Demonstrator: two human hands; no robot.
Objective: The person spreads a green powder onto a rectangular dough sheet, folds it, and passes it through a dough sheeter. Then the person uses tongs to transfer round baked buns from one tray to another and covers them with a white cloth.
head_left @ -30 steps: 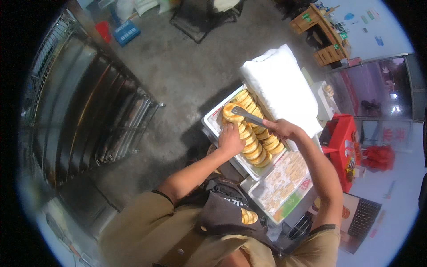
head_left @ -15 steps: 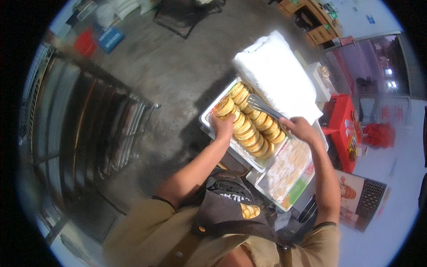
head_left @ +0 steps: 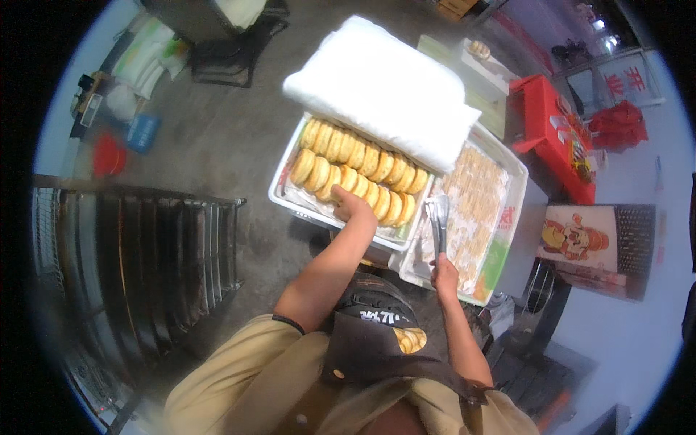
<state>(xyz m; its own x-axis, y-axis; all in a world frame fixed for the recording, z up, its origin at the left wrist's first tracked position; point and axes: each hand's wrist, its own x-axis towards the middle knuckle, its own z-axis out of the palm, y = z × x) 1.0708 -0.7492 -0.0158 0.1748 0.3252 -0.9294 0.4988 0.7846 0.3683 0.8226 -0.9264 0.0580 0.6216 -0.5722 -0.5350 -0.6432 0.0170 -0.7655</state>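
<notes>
Two rows of round golden pastries (head_left: 359,151) stand on edge in a white tray (head_left: 284,194). My left hand (head_left: 353,209) is at the near row, left of its middle. Its fingers are curled against a pastry (head_left: 332,183), and part of them is hidden. My right hand (head_left: 444,276) is closed around the dark handle of slotted food tongs (head_left: 438,217). The tongs' head is over the left edge of a second white tray (head_left: 523,190), whose bottom is dusted with pale flour or crumbs.
A thick folded white cloth (head_left: 377,76) lies along the far side of the pastries. To the right stands a red-covered table (head_left: 540,127) with small items on it. A dark metal rack (head_left: 138,268) is on the left, with a blue box (head_left: 143,133) beyond it.
The view has turned. My left hand has slid from the row's far end toward its middle. The tongs have moved off the pastries to the right, over the second tray's edge.
</notes>
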